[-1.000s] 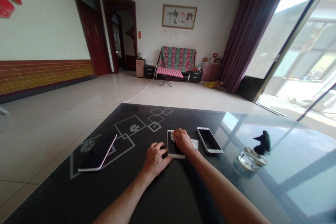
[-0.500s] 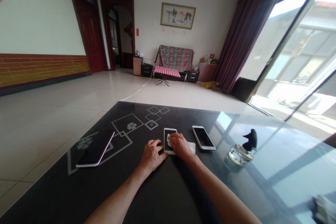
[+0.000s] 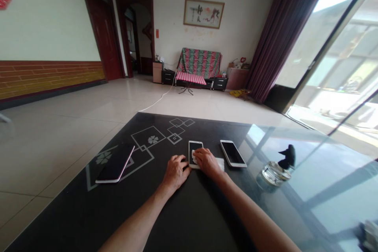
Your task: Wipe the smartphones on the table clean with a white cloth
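Rested left hand [image 3: 176,171] palm-down on the dark tabletop [image 3: 183,212], with fingers curved and loosely spread, tips and thumb at the left side and lower-left corner of the middle phone [image 3: 195,145]. Laid right hand [image 3: 208,161] over the same phone's right side, with fingers bunched together and pinching a white wipe [image 3: 193,156] against the dark screen. Saw this phone flat, face up, nearer the tabletop's far edge than the lower frame, well in from the left edge. Spotted a white sheet [image 3: 220,163] with a toothed edge lying just right of the phone, partly under right hand and wrist; could not tell whether joined to the wipe. Logged the right phone [image 3: 233,153], white-rimmed, face up, slanted, just beyond the sheet and apart from both hands. Found the left phone [image 3: 115,164] near the tabletop's left edge, also slanted, over the pale square-and-flower pattern [image 3: 152,139] running toward the far-left corner. Marked a clear glass jar [image 3: 273,174] farther right, with a black object [image 3: 287,157] rising at its top; too unclear to name. Noted a blurred item [image 3: 370,236] on the right, cut off by the frame.
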A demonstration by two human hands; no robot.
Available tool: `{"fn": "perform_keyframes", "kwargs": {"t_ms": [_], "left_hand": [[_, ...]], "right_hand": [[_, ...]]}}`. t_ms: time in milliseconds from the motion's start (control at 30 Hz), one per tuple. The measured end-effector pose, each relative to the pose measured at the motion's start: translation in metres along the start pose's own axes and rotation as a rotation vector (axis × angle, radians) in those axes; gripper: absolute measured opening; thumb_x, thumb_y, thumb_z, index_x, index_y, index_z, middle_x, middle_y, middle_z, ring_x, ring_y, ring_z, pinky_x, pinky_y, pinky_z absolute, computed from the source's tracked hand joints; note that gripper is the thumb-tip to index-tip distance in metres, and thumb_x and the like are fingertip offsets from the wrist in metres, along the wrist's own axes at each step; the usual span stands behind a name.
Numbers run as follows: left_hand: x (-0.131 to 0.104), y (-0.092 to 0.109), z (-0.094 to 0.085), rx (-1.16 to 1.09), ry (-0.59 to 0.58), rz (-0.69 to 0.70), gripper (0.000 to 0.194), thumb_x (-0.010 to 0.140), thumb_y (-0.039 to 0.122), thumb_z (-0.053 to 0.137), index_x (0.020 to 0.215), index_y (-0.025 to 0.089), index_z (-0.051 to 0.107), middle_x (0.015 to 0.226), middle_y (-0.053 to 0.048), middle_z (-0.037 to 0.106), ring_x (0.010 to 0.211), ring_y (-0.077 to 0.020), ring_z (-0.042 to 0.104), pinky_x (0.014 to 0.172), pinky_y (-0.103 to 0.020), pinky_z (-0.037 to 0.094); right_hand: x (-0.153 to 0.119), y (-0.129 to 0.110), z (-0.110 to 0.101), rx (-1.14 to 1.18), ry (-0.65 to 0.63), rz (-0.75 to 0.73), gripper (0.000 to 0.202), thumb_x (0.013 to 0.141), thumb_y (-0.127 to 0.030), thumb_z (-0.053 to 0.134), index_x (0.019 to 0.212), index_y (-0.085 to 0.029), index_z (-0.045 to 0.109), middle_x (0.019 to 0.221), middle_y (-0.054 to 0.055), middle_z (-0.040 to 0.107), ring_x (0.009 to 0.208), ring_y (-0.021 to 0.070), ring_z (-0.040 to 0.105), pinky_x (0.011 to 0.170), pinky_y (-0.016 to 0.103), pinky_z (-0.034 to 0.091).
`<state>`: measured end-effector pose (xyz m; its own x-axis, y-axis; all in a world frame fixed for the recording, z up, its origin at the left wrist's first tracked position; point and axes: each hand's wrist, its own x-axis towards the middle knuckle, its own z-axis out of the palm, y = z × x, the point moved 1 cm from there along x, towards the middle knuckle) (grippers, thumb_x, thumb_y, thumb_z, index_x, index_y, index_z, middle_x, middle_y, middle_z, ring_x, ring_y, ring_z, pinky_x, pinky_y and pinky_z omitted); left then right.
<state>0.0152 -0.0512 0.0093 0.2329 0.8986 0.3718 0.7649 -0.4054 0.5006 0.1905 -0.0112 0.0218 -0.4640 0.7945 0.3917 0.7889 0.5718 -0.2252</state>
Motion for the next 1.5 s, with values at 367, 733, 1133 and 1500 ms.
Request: {"fn": "perform_keyframes", "kwargs": {"t_ms": [367, 733, 1133, 1500], "left_hand": [[0.0, -0.001, 0.002, -0.01, -0.012, -0.011, 0.02, 0.084, 0.028, 0.06, 0.095, 0.026, 0.076, 0.112, -0.006, 0.066, 0.106, -0.0258, 0.052, 0.095, -0.041, 0.043], [0.0, 0.0, 0.002, -0.018, -0.001, -0.024, 0.021, 0.084, 0.029, 0.06, 0.096, 0.027, 0.076, 0.114, -0.006, 0.065, 0.108, -0.0265, 0.051, 0.096, -0.041, 0.043], [-0.004, 0.01, -0.005, -0.095, -0.013, 0.098, 0.024, 0.067, 0.03, 0.07, 0.089, 0.022, 0.076, 0.11, -0.008, 0.066, 0.104, -0.0273, 0.055, 0.094, -0.041, 0.043], [-0.005, 0.007, -0.005, -0.093, -0.018, 0.175, 0.033, 0.059, 0.031, 0.073, 0.09, 0.019, 0.076, 0.11, -0.009, 0.065, 0.103, -0.0287, 0.055, 0.093, -0.043, 0.045]], "right_hand": [[0.051, 0.025, 0.015, -0.052, 0.016, 0.038, 0.026, 0.088, -0.012, 0.05, 0.1, -0.019, 0.072, 0.107, 0.008, 0.067, 0.097, 0.0167, 0.059, 0.092, 0.027, 0.041], [0.07, 0.035, 0.019, -0.069, -0.014, 0.068, 0.027, 0.088, -0.015, 0.049, 0.101, -0.02, 0.072, 0.103, 0.007, 0.07, 0.098, 0.0163, 0.062, 0.09, 0.023, 0.042], [0.047, 0.022, 0.004, -0.056, -0.032, 0.065, 0.028, 0.086, -0.012, 0.049, 0.099, -0.02, 0.073, 0.098, 0.006, 0.072, 0.094, 0.0166, 0.064, 0.086, 0.022, 0.044], [0.021, 0.018, -0.004, -0.098, -0.036, 0.151, 0.027, 0.091, -0.018, 0.045, 0.1, -0.021, 0.071, 0.101, 0.008, 0.069, 0.097, 0.0176, 0.062, 0.088, 0.025, 0.042]]}}
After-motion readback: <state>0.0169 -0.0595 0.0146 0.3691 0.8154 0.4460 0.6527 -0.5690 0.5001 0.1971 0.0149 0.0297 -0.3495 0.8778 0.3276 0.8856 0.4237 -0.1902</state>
